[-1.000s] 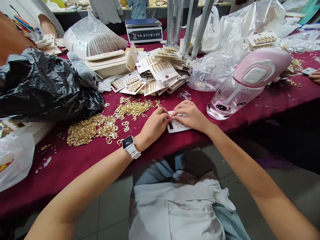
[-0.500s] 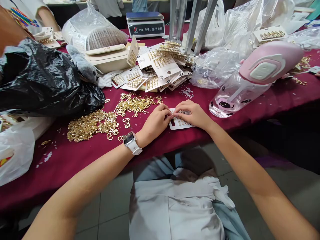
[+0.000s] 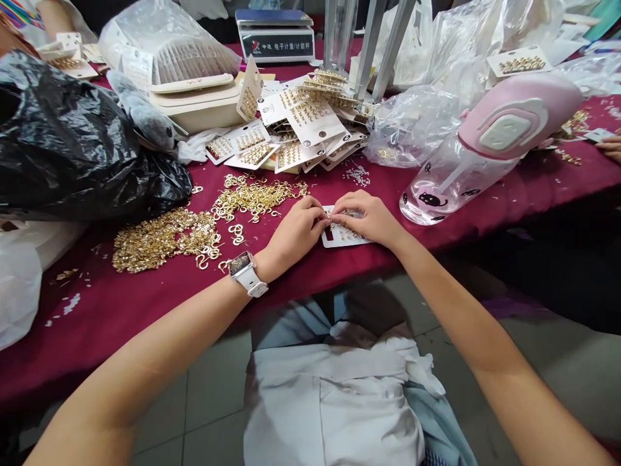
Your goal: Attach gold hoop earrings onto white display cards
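Note:
A small white earring card (image 3: 342, 235) lies on the dark red tablecloth (image 3: 145, 304) near the table's front edge. My left hand (image 3: 294, 234), with a white watch on its wrist, is pinched shut at the card's left edge. My right hand (image 3: 367, 219) lies curled over the card's top, fingertips meeting those of the left. What the fingertips pinch is too small to make out. Loose gold earrings (image 3: 162, 238) lie heaped to the left, with a second scatter of gold earrings (image 3: 255, 196) just beyond my left hand.
Filled earring cards (image 3: 301, 133) are piled behind. A pink-lidded clear bottle (image 3: 485, 145) lies on its side at right. A black plastic bag (image 3: 72, 149) fills the left, with clear bags (image 3: 417, 126) and a weighing scale (image 3: 276, 39) at the back. Another person's fingers (image 3: 612, 146) show far right.
Both hands stay pinched together on the card, with only slight finger shifts. The view has drifted a little, so everything sits slightly lower-left.

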Action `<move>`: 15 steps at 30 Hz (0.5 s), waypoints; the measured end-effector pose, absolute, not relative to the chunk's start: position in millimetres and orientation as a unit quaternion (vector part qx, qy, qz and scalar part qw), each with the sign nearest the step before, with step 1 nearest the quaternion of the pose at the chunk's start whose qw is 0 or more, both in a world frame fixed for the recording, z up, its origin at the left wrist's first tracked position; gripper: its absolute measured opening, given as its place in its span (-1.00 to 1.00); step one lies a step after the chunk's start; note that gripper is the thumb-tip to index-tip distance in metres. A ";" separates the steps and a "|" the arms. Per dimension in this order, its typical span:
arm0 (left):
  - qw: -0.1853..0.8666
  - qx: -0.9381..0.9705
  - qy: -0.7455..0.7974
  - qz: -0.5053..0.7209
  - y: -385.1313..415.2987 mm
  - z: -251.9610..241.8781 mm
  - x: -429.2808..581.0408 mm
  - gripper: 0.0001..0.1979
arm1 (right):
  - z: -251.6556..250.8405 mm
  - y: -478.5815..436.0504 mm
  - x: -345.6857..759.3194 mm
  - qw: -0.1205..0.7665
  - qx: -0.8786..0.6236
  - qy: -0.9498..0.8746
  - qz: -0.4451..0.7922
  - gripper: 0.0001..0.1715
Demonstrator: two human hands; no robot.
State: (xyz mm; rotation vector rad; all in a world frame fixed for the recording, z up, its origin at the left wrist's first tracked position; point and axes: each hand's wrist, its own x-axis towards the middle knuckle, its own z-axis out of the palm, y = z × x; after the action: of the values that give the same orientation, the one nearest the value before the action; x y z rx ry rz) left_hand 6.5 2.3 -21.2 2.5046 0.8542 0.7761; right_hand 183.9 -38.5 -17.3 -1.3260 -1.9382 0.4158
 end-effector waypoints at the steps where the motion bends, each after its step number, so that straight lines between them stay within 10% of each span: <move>1: 0.191 0.892 0.305 0.273 2.4 -21.1 6.7 -0.88 | -17.4 -38.9 184.0 0.373 -0.518 -0.753 0.163 -0.87; 15: 0.196 0.892 0.308 0.266 4.7 -22.6 8.0 -0.89 | -17.6 -39.2 184.5 0.378 -0.526 -0.741 0.178 -0.86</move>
State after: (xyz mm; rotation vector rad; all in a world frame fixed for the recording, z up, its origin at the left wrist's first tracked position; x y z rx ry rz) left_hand 8.0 4.7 -22.6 2.4994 0.8615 0.7466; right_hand 184.5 -39.2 -17.6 -1.3439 -1.8939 0.4560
